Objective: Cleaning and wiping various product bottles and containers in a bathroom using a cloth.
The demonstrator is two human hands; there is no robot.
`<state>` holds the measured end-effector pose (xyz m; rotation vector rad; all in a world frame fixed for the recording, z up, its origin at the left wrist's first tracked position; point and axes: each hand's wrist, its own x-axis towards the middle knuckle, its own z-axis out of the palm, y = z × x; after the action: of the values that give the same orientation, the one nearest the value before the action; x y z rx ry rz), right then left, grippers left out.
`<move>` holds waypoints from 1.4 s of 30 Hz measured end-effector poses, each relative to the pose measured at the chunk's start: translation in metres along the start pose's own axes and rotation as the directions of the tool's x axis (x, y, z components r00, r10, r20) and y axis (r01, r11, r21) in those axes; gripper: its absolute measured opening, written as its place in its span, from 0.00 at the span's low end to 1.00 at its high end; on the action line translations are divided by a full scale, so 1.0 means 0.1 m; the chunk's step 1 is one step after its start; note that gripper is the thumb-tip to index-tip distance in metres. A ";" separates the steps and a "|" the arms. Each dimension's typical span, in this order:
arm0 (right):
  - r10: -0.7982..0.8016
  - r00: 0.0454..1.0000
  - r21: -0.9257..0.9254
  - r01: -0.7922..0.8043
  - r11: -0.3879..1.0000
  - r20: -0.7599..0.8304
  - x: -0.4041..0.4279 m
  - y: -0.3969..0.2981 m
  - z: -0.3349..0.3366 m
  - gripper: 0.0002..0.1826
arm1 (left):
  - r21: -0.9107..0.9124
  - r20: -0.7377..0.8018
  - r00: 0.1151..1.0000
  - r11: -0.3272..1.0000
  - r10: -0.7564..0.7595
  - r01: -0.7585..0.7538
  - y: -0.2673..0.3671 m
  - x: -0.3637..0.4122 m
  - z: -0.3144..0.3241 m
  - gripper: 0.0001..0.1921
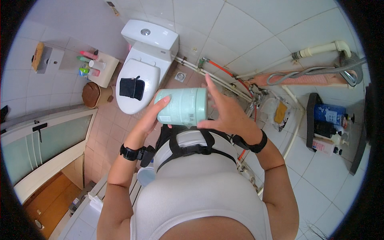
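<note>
A mint-green plastic jar (pixel 180 106) lies sideways in the air before my waist, its lid (pixel 202 106) facing right. Small print and a printed code show on its side. My left hand (pixel 153 115) grips the base end, thumb over the near side and fingers mostly hidden beneath. Around the lid end, my right hand (pixel 223 109) is spread with its fingers apart. The right thumb is close to the lid's lower edge; whether it touches cannot be made out. On the closed white toilet lid (pixel 135 64) rests a black fabric pouch (pixel 132 88).
A brown-topped bin (pixel 91 94) stands left of the toilet, below a small shelf (pixel 109 67) holding several tubes and bottles. At right are exposed pipes (pixel 220 66), a grey shower hose (pixel 318 72) and a dark rack (pixel 312 120) of bottles. A glazed door (pixel 54 144) is at left.
</note>
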<state>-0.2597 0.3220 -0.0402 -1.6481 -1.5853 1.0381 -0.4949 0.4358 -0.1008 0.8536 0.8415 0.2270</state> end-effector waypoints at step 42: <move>-0.321 0.854 -0.223 0.435 0.872 0.409 1.30 0.14 1.58 0.46 | 0.302 -0.307 0.923 0.943 0.232 -0.137 -0.80 -0.31 -0.90 0.47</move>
<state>-0.3927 0.4365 -0.1465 -1.2811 -2.3127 0.9460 -0.5931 0.4200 -0.1758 1.1802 1.1328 0.4412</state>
